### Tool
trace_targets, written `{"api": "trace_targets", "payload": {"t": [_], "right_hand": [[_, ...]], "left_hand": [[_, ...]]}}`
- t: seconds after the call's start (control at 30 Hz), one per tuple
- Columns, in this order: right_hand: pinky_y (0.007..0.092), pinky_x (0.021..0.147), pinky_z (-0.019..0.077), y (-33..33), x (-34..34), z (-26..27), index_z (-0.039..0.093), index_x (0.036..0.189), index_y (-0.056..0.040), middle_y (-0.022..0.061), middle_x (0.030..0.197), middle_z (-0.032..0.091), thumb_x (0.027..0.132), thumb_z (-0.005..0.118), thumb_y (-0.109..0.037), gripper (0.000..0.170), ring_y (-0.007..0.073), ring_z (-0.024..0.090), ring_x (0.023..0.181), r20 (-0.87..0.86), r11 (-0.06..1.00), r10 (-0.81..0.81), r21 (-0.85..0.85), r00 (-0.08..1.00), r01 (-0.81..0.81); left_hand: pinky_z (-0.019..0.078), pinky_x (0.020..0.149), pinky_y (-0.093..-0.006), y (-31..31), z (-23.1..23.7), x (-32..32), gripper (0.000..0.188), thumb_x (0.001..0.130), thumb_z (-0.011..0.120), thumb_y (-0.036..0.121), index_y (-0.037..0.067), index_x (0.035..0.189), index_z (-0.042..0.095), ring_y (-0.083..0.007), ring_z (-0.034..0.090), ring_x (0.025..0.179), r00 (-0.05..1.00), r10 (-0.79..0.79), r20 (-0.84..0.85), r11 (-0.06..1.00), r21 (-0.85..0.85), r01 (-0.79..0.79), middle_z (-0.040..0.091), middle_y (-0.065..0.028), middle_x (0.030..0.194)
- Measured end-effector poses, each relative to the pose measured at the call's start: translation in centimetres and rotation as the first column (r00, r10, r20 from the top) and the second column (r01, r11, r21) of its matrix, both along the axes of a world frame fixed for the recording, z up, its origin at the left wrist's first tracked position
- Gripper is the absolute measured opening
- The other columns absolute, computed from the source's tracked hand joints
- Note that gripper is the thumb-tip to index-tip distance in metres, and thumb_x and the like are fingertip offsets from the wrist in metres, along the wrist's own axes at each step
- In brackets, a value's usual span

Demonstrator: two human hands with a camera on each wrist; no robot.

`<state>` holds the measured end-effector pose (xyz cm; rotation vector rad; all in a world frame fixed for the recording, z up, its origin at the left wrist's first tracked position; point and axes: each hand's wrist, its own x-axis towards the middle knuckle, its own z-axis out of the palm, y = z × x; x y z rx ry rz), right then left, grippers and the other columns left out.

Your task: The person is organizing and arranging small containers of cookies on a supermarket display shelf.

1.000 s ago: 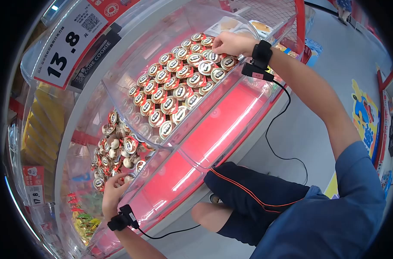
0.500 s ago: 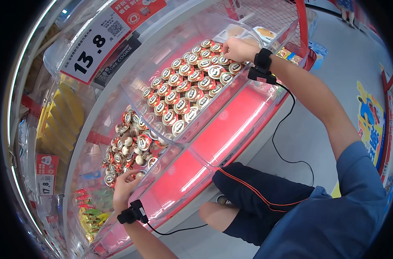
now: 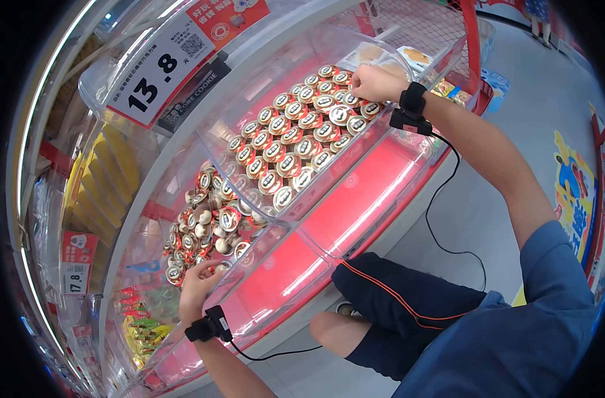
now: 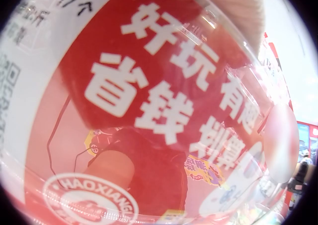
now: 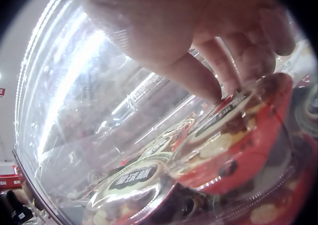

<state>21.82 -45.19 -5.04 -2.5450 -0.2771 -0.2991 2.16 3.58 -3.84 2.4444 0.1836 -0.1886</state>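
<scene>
Gold-lidded cups with red sides (image 3: 291, 134) stand in slanted rows in a clear bin. At their far right end is my right hand (image 3: 377, 83), fingers bent. In the right wrist view its thumb and fingers (image 5: 216, 93) meet at the lid edge of one cup (image 5: 238, 140), pinching it. Lower left, loose cups (image 3: 209, 215) lie jumbled in another compartment. My left hand (image 3: 199, 288) reaches over that compartment's front edge, fingers relaxed beside a cup; its fingertips are partly hidden. The left wrist view is mostly filled by a red and white sign (image 4: 149, 81).
A clear wall (image 3: 276, 215) divides the compartments, with a red ledge (image 3: 355, 192) along the front. Colourful packets (image 3: 143, 335) lie at lower left, a price sign (image 3: 156, 76) hangs upper left, and a cable (image 3: 430, 219) runs from the right wrist. A person's legs (image 3: 541, 30) show far off.
The head view has shifted, so the shelf appears further right and lower. My right hand stays at the same end of the rows, and my left hand remains at the loose cups.
</scene>
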Motion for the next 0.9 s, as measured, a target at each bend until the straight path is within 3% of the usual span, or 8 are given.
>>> {"api": "trace_targets", "payload": {"t": [0.43, 0.47, 0.5, 0.57, 0.7, 0.73, 0.77, 0.9], "right_hand": [[0.0391, 0.061, 0.0494, 0.1, -0.7, 0.2, 0.062, 0.076, 0.006, 0.0248, 0.068, 0.061, 0.072, 0.057, -0.017, 0.024, 0.0329, 0.063, 0.064, 0.06, 0.997, -0.028, 0.077, 0.998, 0.023], [0.0335, 0.055, 0.0471, 0.1, -0.5, 0.2, 0.064, 0.082, 0.0031, 0.0128, 0.067, 0.062, 0.075, 0.06, -0.019, 0.023, 0.0207, 0.061, 0.061, 0.074, 1.0, -0.031, 0.0, 0.997, 0.031], [0.0382, 0.057, 0.048, 0.3, -1.3, 0.4, 0.063, 0.077, 0.005, 0.0205, 0.066, 0.062, 0.074, 0.058, -0.02, 0.025, 0.0282, 0.063, 0.061, 0.123, 0.995, -0.009, 0.102, 0.992, -0.003], [0.0322, 0.057, 0.0457, 0.1, -0.9, 0.6, 0.062, 0.085, 0.0016, 0.0118, 0.07, 0.063, 0.079, 0.061, -0.023, 0.025, 0.0158, 0.059, 0.063, 0.053, 1.0, 0.01, 0.011, 0.999, -0.011], [0.0278, 0.058, 0.0402, -6.4, 8.0, -6.0, 0.056, 0.084, 0.0025, 0.0052, 0.073, 0.056, 0.085, 0.059, -0.02, 0.023, 0.0125, 0.049, 0.065, 0.354, 0.969, 0.219, 0.027, 0.909, -0.244], [0.0252, 0.061, 0.0399, -2.9, 5.3, -2.9, 0.055, 0.088, 0.0012, 0.0041, 0.077, 0.055, 0.087, 0.056, -0.019, 0.021, 0.0111, 0.049, 0.068, 0.296, 0.919, 0.329, 0.119, 0.897, -0.377], [0.0335, 0.068, 0.0486, -1.6, 1.2, 0.0, 0.063, 0.098, 0.0015, 0.0167, 0.085, 0.065, 0.081, 0.064, -0.019, 0.026, 0.0221, 0.061, 0.07, 0.167, 0.983, 0.182, -0.05, 0.969, -0.176], [0.0321, 0.061, 0.0476, 0.2, -1.0, 1.0, 0.06, 0.098, 0.0042, 0.0125, 0.077, 0.062, 0.082, 0.063, -0.019, 0.028, 0.0194, 0.059, 0.066, 0.122, 0.967, 0.216, 0.107, 0.969, -0.23]], "left_hand": [[0.0325, 0.052, -0.0215, -0.6, 0.6, -0.5, 0.028, 0.073, 0.072, 0.016, 0.001, 0.096, 0.068, -0.0033, 0.04, 0.058, 1.0, -0.001, 0.004, 1.0, -0.01, 0.002, 0.046, 0.0067, 0.063], [0.0349, 0.053, -0.0219, -0.2, 0.2, -0.3, 0.027, 0.073, 0.072, 0.016, 0.001, 0.095, 0.068, -0.0041, 0.043, 0.059, 1.0, -0.023, 0.009, 0.999, -0.022, 0.023, 0.05, 0.0054, 0.064], [0.0373, 0.054, -0.0222, 0.0, 0.1, -0.3, 0.027, 0.073, 0.072, 0.017, 0.001, 0.094, 0.069, -0.0048, 0.046, 0.06, 0.999, -0.034, 0.016, 0.999, -0.035, 0.034, 0.054, 0.0041, 0.066], [0.0475, 0.065, -0.0277, 0.9, -0.3, 0.0, 0.027, 0.073, 0.071, 0.023, 0.002, 0.09, 0.071, -0.0107, 0.059, 0.066, 0.997, -0.079, 0.004, 0.995, 0.062, 0.078, 0.068, -0.0059, 0.077], [0.0478, 0.064, -0.0314, 0.5, -0.2, 0.6, 0.03, 0.077, 0.066, 0.032, 0.004, 0.087, 0.07, -0.0165, 0.062, 0.067, 0.981, -0.194, -0.015, 0.947, 0.257, 0.191, 0.068, -0.0106, 0.077], [0.0471, 0.066, -0.034, 2.0, -2.3, 1.4, 0.03, 0.076, 0.066, 0.034, 0.005, 0.084, 0.069, -0.0203, 0.062, 0.067, 0.954, -0.274, 0.119, 0.936, 0.262, 0.236, 0.067, -0.0112, 0.075], [0.0475, 0.069, -0.0334, 3.1, -3.7, 2.0, 0.032, 0.072, 0.067, 0.036, 0.008, 0.087, 0.07, -0.0207, 0.062, 0.071, 0.976, -0.199, 0.089, 0.944, 0.286, 0.166, 0.067, -0.0106, 0.079], [0.0486, 0.077, -0.0317, -0.2, -0.3, 0.4, 0.041, 0.061, 0.072, 0.041, 0.018, 0.095, 0.071, -0.0219, 0.064, 0.084, 0.996, 0.086, -0.003, 0.926, 0.368, -0.079, 0.068, -0.0084, 0.091]]}}
